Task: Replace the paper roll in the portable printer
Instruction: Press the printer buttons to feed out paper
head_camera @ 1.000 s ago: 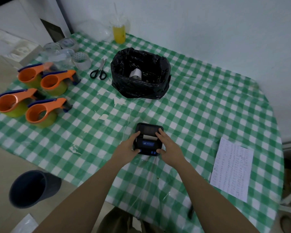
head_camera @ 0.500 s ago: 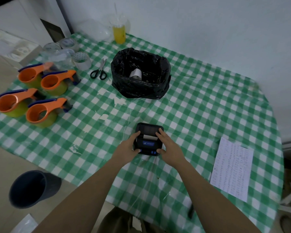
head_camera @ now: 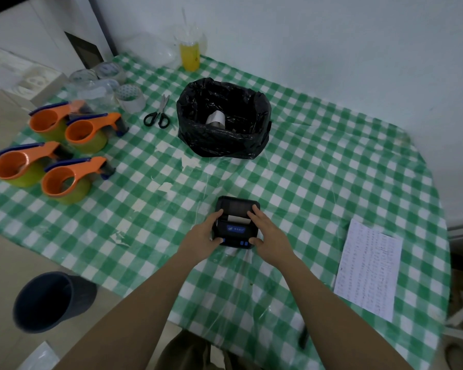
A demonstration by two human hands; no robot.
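Note:
A small black portable printer (head_camera: 237, 228) with a blue label lies flat on the green checked tablecloth (head_camera: 318, 169), near the front middle. A strip of white paper shows at its slot. My left hand (head_camera: 203, 240) grips its left side, thumb on the lower corner. My right hand (head_camera: 268, 233) holds the right side, fingers laid over the lid. A white paper roll (head_camera: 216, 118) sits inside the black bag-lined bin (head_camera: 223, 145) farther back.
Several orange tape dispensers (head_camera: 62, 180) stand at the left, with clear tape rolls (head_camera: 130, 98) and black scissors (head_camera: 158, 114) behind them. A yellow cup (head_camera: 189, 56) is at the back. A printed sheet (head_camera: 369, 268) lies at the right. A dark bucket (head_camera: 48, 300) stands on the floor.

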